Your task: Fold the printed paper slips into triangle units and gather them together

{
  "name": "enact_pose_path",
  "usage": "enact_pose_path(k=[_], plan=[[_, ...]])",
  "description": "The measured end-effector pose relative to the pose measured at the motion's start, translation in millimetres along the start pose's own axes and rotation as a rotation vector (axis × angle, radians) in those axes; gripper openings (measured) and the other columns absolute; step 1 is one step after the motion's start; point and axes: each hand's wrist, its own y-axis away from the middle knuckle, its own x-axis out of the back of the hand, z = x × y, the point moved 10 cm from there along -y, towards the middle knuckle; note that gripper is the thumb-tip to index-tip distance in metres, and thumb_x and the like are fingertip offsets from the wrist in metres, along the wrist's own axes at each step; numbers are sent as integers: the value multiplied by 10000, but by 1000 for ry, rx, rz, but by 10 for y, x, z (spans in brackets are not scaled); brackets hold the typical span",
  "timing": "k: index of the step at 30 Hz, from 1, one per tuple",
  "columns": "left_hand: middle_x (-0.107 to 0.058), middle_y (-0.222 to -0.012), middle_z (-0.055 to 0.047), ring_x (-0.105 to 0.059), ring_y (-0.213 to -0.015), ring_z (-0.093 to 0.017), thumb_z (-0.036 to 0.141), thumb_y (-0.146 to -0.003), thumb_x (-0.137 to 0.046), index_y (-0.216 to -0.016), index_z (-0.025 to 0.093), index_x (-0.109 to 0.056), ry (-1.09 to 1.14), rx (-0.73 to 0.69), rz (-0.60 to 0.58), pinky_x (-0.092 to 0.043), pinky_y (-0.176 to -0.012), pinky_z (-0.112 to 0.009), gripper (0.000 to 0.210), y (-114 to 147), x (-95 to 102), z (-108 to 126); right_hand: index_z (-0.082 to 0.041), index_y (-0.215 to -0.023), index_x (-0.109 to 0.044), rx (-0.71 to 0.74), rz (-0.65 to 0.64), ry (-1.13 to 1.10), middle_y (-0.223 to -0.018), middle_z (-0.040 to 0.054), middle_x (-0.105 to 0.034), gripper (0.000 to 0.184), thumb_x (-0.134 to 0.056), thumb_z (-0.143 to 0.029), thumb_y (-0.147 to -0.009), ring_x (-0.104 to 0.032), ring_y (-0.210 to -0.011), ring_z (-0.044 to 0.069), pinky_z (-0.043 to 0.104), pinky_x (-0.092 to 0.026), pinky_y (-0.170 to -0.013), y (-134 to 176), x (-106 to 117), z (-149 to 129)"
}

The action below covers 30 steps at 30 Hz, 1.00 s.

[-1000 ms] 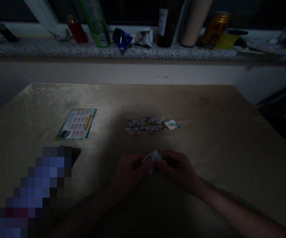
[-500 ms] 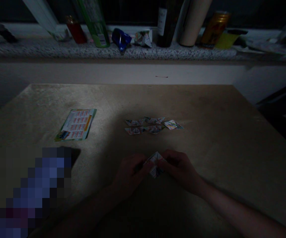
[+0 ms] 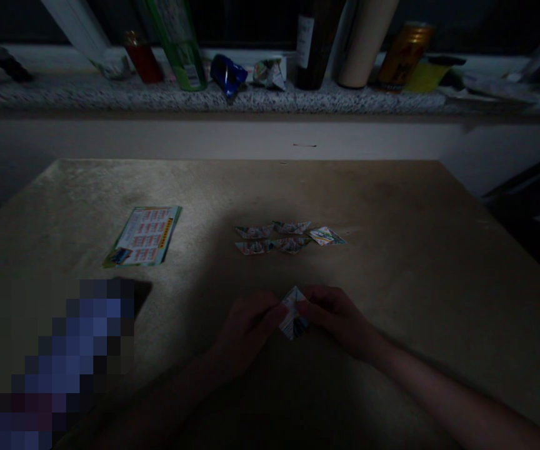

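A small folded paper (image 3: 293,320), printed and diamond-shaped, is held between both hands above the near part of the table. My left hand (image 3: 251,322) pinches its left corner, and my right hand (image 3: 338,315) grips the right side with the thumb on its face. Some fingertips are hidden behind the paper. Beyond the hands lie several folded paper boats (image 3: 254,247) in two short rows. To their right rests a flat diamond of folded paper (image 3: 327,236).
A stack of printed leaflets (image 3: 145,234) lies on the left of the table (image 3: 392,206). A pixelated object (image 3: 73,350) covers the near left. Along the granite windowsill (image 3: 251,103) stand a green bottle (image 3: 180,50), a dark bottle (image 3: 311,53), a gold can (image 3: 404,56) and a crumpled blue can (image 3: 227,75).
The paper's side corners have drawn inward, so it looks narrower and a little taller. Both hands remain on it in nearly the same place. The boats and leaflets have not moved.
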Motion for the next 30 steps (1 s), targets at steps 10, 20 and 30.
enact_pose_path(k=[10,20,30], plan=[[-544,-589,6,-488,-548,-133,422,-897,-416,-651,177,-583,21,18,24,-390,-526,-214,386,11,18,8,-166,-747,-624,79,5,160,-642,-7,-558,340,-548,-484,-841,-514,-595,112,203,-433,-541,15,-17,-127],[-583,-644,1,-524,-583,-130,384,-913,-424,-740,149,-625,155,20,-120,-399,-550,-199,354,14,-131,4,-171,-721,-591,84,-38,223,-634,-15,-525,334,-488,-443,-886,-485,-586,106,203,-401,-531,58,-77,-76],[-622,-663,10,-543,-598,-121,364,-927,-425,-747,155,-636,290,87,-130,-397,-565,-182,348,29,-169,-47,-167,-724,-585,66,-50,187,-616,-14,-542,349,-462,-440,-904,-504,-565,107,209,-401,-538,91,-136,-108]])
